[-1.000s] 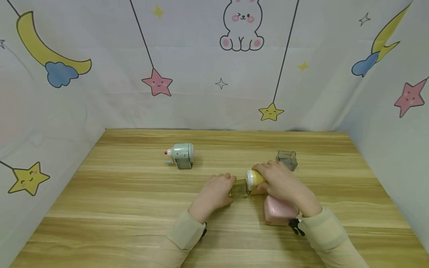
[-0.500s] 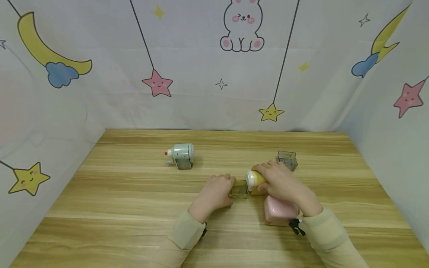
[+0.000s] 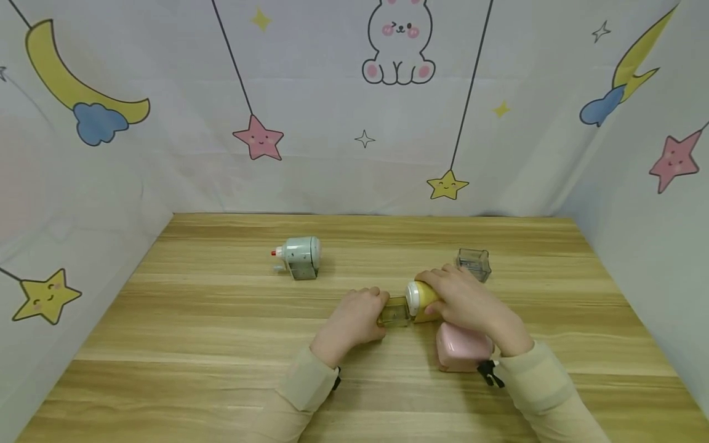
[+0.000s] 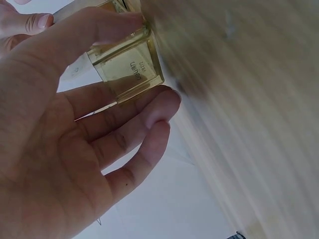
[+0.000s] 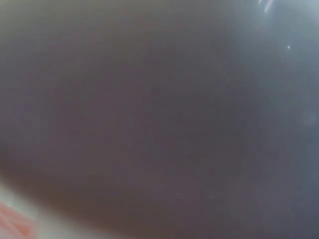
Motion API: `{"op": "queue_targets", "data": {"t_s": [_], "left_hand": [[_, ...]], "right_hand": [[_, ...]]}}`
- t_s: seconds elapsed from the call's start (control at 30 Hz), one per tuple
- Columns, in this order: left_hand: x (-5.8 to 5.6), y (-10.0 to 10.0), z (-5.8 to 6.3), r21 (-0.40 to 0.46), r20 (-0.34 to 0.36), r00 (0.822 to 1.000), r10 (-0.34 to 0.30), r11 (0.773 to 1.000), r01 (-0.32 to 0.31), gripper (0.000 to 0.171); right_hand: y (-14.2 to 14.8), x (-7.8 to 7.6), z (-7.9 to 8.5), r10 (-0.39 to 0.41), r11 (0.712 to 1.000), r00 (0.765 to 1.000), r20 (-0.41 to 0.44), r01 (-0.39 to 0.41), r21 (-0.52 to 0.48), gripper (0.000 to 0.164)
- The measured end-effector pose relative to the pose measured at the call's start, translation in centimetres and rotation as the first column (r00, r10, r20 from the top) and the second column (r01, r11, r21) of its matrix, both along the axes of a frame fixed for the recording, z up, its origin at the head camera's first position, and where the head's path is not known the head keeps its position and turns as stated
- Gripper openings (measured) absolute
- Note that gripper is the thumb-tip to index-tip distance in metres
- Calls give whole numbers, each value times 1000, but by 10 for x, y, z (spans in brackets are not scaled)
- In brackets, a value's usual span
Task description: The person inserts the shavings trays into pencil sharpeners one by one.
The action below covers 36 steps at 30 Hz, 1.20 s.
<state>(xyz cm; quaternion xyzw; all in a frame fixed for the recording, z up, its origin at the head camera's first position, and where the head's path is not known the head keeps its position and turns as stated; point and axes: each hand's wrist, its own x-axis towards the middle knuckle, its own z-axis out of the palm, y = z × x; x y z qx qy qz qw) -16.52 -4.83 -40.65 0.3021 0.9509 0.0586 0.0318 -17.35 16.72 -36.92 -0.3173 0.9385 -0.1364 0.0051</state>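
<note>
Left hand (image 3: 356, 317) pinches a translucent yellow box (image 3: 396, 312) and right hand (image 3: 466, 299) grips a yellow object (image 3: 424, 295) beside it.

Yellow sharpener (image 3: 426, 295) partly behind fingers (image 3: 443, 282)

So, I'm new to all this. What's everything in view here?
Wood-grain tabletop: 1, light brown, lower head view
White cloth backdrop: 1, white, back and sides
Printed cartoon rabbit: 1, white, top of backdrop
Printed smiling stars: 4, two pink, two yellow, across backdrop
Rounded pale-green plastic device with red tip: 1, green, back, left of centre
Smoky see-through plastic box: 1, grey, back right
Amber see-through plastic box: 1, amber, mid-table
Yellow plastic device with round white end: 1, yellow, right of amber box
Glossy pink rounded block: 1, pink, nearer the person
Long sleeves: 2, cream, forearms
Left hand: 1, bare, holding amber box
Right hand: 1, bare, holding yellow device
</note>
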Motion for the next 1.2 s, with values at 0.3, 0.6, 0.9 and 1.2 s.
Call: {"op": "queue_targets", "data": {"t_s": [0.3, 0.6, 0.9, 1.2], "left_hand": [[-1, -1, -2, 19, -3, 1000, -7, 1000, 7, 47], [-2, 1, -3, 4, 13, 1000, -4, 1000, 4, 55], [-1, 1, -4, 36, 19, 1000, -20, 999, 20, 48], [-2, 1, -5, 56, 19, 999, -35, 998, 34, 44]], "right_hand": [[0, 0, 0, 3, 1000, 1000, -2, -3, -3, 52], [1, 1, 2, -6, 1000, 1000, 25, 6, -16, 53], [-2, 1, 2, 21, 1000, 1000, 8, -21, -14, 51], [-4, 2, 2, 29, 999, 1000, 5, -29, -22, 50]]}}
